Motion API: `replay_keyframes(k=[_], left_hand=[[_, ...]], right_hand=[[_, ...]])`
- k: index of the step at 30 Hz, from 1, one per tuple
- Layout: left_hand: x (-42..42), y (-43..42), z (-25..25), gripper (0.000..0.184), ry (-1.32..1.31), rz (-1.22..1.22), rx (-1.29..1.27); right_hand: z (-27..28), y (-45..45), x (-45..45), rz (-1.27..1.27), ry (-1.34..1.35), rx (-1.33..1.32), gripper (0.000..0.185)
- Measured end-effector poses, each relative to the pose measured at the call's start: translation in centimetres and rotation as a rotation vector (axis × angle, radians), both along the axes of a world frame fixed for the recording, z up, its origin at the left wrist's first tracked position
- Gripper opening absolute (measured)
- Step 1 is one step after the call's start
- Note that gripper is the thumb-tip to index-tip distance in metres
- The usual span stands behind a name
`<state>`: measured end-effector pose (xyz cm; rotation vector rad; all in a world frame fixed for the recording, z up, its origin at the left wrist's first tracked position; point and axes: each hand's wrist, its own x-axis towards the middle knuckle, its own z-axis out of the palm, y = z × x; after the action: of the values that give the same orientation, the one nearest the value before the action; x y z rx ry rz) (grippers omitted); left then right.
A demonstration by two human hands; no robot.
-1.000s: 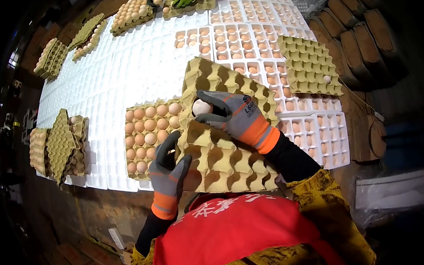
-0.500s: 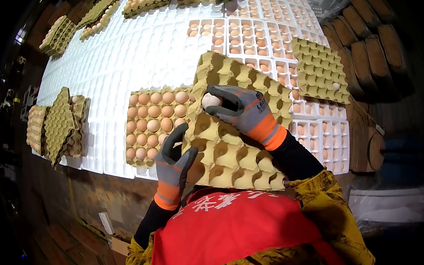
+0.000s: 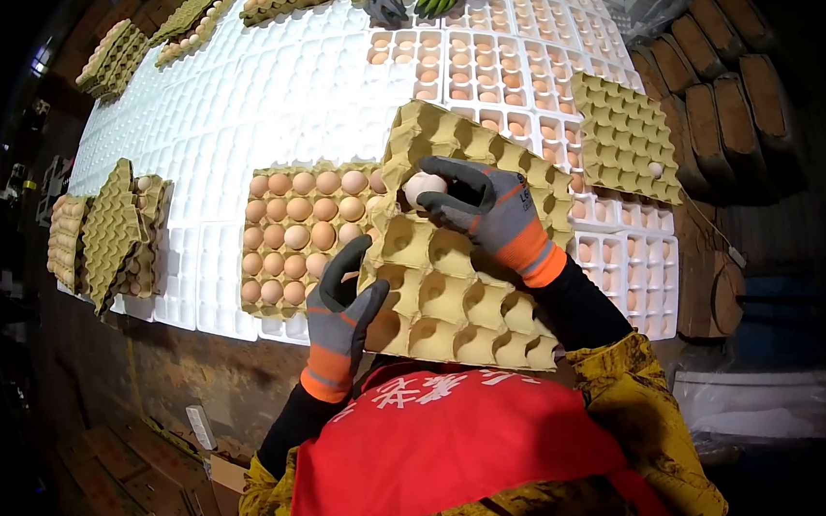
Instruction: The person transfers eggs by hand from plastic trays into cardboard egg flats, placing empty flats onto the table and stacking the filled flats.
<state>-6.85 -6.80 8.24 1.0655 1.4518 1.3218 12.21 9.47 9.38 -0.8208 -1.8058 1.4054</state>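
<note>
Egg [image 3: 422, 190], smooth and pale, pinched by right hand [image 3: 494, 211], left hand [image 3: 339, 315] open beside dimpled, molded-pulp tray [image 3: 437, 292]

And here's the egg tray [image 3: 452, 258] dead centre, rough, matt moulded paper pulp! Against it, the pale egg [image 3: 424, 189] shows a smooth shell, only softly shiny. Over at ten o'clock, white trays [image 3: 235, 113] glare like slick moulded plastic. The gloves [image 3: 502, 216] are matt grey cloth with darker, rubbery-looking fingers. Down at six, red cloth apron [image 3: 456, 455], lightly creased! Wrinkled, patchy cloth sleeve [image 3: 663, 413] at four, dull brown cardboard [image 3: 121, 458] towards seven.
</note>
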Motion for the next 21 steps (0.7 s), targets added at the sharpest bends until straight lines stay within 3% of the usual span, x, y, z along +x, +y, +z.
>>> replay_keyframes(k=[4, 5, 8, 9, 13, 15, 18, 21], left_hand=[[0.0, 0.0, -0.7, 0.052, 0.033, -0.003, 0.007], [-0.1, 0.0, -0.9, 0.052, 0.062, -0.012, 0.013], [0.3, 0.0, -0.6, 0.053, -0.079, 0.024, -0.062], [-0.2, 0.2, -1.9, 0.053, 0.094, 0.012, -0.016], [0.3, -0.3, -0.3, 0.049, 0.024, 0.050, -0.097], [-0.3, -0.8, -0.5, 0.047, 0.240, -0.004, 0.002], [-0.5, -1.4, -0.4, 0.046, 0.338, 0.019, 0.013], [0.1, -2.1, 0.1, 0.048, 0.250, 0.087, -0.056]], right_hand=[[0.8, 0.5, 0.7, -0.042, 0.124, -0.302, 0.039], [1.3, 0.6, 1.0, -0.044, 0.213, -0.499, 0.039], [0.7, 1.1, 3.1, -0.075, 0.386, -0.568, 0.044], [-1.0, 1.6, 4.2, -0.092, 0.507, -0.588, 0.044], [-2.8, 4.1, 11.4, -0.359, 0.502, -0.507, 0.040], [-4.4, 7.1, 16.0, -0.655, 0.391, -0.423, 0.035], [-10.7, 14.0, 24.5, -0.918, 0.499, -0.279, 0.033], [-14.2, 19.4, 29.8, -1.102, 0.338, -0.151, 0.035]])
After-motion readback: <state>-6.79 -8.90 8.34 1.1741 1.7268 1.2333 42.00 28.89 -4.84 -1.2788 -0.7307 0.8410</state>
